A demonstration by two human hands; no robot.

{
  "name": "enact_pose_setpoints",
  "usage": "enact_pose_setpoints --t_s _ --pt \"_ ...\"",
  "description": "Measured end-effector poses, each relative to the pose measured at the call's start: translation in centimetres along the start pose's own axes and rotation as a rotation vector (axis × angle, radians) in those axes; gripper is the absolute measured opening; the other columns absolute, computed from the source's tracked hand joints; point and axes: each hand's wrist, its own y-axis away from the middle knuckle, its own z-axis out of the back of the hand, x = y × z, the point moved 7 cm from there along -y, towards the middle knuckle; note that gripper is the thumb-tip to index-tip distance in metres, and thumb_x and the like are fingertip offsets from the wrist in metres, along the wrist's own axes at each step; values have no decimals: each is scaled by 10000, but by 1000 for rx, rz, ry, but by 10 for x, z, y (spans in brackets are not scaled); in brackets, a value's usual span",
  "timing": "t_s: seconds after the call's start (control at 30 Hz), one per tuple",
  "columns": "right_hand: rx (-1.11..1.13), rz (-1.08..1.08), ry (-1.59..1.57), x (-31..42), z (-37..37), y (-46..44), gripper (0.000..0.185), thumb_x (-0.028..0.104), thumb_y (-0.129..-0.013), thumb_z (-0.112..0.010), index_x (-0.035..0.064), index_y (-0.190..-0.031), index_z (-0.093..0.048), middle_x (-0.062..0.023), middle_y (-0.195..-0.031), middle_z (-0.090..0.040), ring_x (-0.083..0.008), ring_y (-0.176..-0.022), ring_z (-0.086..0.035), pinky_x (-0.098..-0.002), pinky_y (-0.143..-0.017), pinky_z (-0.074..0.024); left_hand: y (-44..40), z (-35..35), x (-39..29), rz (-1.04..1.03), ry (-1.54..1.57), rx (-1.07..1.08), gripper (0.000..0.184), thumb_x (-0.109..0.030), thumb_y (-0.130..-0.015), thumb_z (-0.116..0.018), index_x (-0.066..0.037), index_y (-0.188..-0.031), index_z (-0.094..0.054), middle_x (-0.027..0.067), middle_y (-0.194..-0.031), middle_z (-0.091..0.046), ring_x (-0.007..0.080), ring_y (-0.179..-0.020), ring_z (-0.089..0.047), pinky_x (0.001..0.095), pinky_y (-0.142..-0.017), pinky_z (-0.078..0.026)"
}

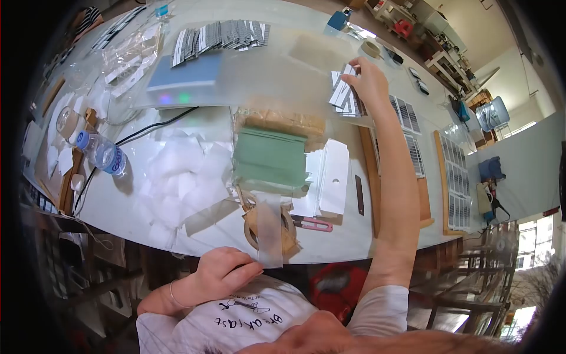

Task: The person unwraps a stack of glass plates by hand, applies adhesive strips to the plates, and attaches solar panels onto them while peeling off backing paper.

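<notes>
The person's right hand (368, 81) reaches across the table (132, 215), its grip narrow, apparently holding a white strip (340, 94) at the top of a loose pile (354, 108). The left hand (227, 270) curls at the near edge, beside the lower end of a translucent strip (270, 233) (this overlaps a tape roll (250, 235)); whether that grip holds it, one cannot tell

small workshop or packing room, long white table (135, 227) with taped rolls (252, 227) at its near edge, trays (455, 183) of strips toward its right end, crowded shelves (439, 47) beyond its far right corner
</notes>
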Motion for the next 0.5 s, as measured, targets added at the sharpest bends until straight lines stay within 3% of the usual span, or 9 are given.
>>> enact_pose_setpoints --t_s 0.13,0.23,0.33,0.47,0.5 --pt "-110 -8 7 -4 1 -7 440 205 -781 -799 35 -1154 -639 -116 -906 -674 -252 -836 -672 -361 -770 -525 -5 0 -7 -40 -7 8 312 -99 -705 -771 -74 -1005 -687 55 -887 -606 207 -695 -610 309 -560 -497" --pt "-98 -112 -494 -27 0 -18 406 124 -808 -788 35 -1175 -640 -68 -891 -654 -152 -805 -655 -288 -711 -531 -2 3 -10 -51 -19 -4 319 -86 -700 -764 -68 -1010 -688 56 -885 -605 206 -694 -608 306 -560 -497" --pt "-180 -58 -857 12 46 5 347 94 -806 -778 54 -1132 -665 -42 -910 -624 -90 -711 -627 -229 -645 -508 2 12 -9 -47 -8 -10 327 -77 -694 -756 -67 -1015 -692 51 -887 -606 199 -700 -609 297 -564 -495" --pt "-210 126 -728 87 94 78 340 15 -824 -750 59 -1149 -659 -52 -974 -613 -82 -724 -620 -201 -667 -503 14 15 -9 -80 -57 -22 297 -81 -707 -728 -79 -1004 -713 30 -907 -615 170 -708 -608 270 -572 -488" --pt "-140 78 -767 104 94 105 349 8 -825 -749 63 -1157 -656 -51 -999 -615 -84 -742 -618 -209 -674 -507 17 15 -10 -104 -79 -26 287 -82 -710 -725 -81 -997 -717 25 -908 -616 164 -708 -606 266 -572 -487"
